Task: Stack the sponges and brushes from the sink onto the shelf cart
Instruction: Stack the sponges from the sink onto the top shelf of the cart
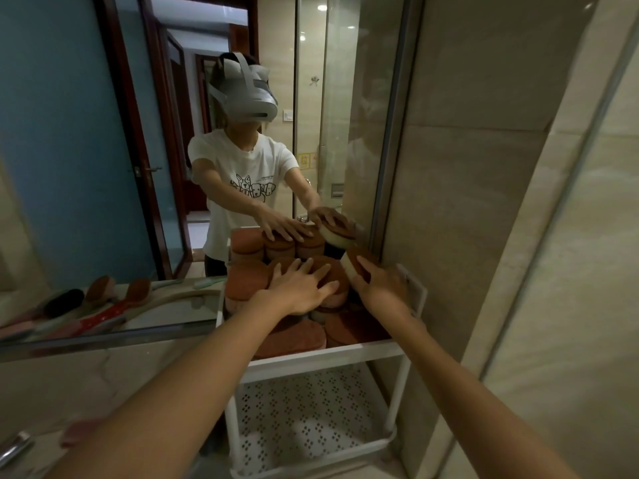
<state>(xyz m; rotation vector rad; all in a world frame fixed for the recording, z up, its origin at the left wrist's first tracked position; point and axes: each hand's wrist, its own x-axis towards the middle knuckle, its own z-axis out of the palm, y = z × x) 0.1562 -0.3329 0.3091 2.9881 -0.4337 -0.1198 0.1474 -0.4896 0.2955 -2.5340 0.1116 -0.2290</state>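
**Seating one more pad in the back corner**

The round pad [356,267], brown on top and pale at the side, sits tilted at the back right corner of the top tray, not yet lying flat; whether it is a sponge or a brush I cannot tell. My right hand [383,288] grips it, fingers curled round its edge. My left hand [301,288] lies on the stacked sponges [245,281] just beside it, fingers straight and spread, pressing down on the pile.

I judge this to be the placing step: the top tray of the shelf cart [328,357] is crowded with brown sponges in several stacks, while the perforated lower shelf [304,420] shows nothing on it.

The next move calls for levelling the pad into the gap by the tray wall and letting go without nudging the neighbouring stacks, so my left hand should hold them steady. Long-handled brushes [103,309] show in the mirror [69,133], off to the left; those look still to be fetched.
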